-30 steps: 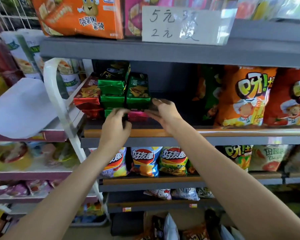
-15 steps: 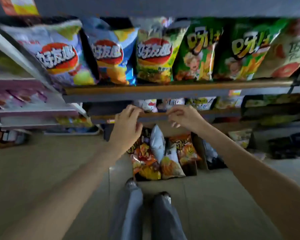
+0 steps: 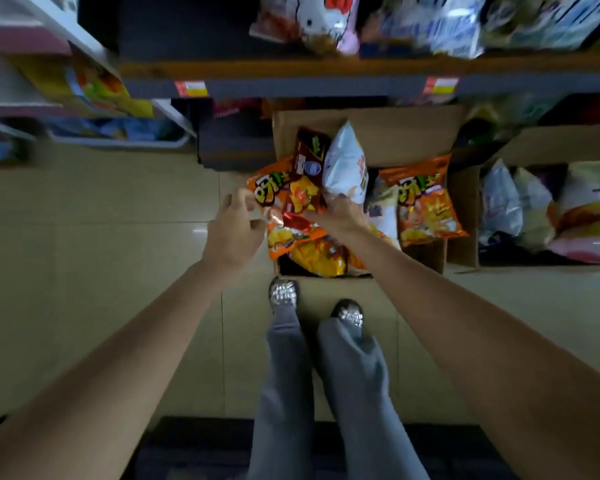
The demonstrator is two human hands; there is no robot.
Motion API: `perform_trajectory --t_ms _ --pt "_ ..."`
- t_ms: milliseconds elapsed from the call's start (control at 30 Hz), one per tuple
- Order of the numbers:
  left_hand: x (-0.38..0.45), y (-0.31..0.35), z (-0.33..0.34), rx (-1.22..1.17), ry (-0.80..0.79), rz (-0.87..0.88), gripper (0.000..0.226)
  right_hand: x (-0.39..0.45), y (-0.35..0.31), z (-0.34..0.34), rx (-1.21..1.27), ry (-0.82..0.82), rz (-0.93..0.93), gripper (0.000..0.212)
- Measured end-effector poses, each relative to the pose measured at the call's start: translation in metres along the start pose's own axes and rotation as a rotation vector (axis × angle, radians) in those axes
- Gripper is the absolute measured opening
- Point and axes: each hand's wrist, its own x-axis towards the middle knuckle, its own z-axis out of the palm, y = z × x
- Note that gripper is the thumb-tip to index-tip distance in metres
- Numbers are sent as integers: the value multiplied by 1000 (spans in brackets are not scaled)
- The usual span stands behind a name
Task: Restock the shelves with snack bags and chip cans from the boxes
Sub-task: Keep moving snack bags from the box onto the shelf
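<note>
A person in grey trousers (image 3: 326, 393) and silver shoes (image 3: 283, 293) stands on a tiled floor (image 3: 118, 271), both bare arms stretched forward. The left hand (image 3: 234, 233) curls its grip round the left edge of an orange bag (image 3: 274, 216); the right hand (image 3: 340, 216) pinches a red bag (image 3: 300, 199) lying on it, beside a white bag (image 3: 345, 168). All sit at the top of an open box (image 3: 426, 254) on the floor, with another orange bag (image 3: 425, 206) right of them. A second box (image 3: 463, 216) of snacks stands further right. Beyond, a low shelf (image 3: 326, 86) with price tags (image 3: 191, 89) carries blurred packets (image 3: 312, 22).
</note>
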Motion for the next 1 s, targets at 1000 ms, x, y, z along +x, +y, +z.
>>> perform_trajectory --t_ms 1000 --pt "-189 292 -393 751 139 674 79 -429 -214 -327 -532 248 -876 73"
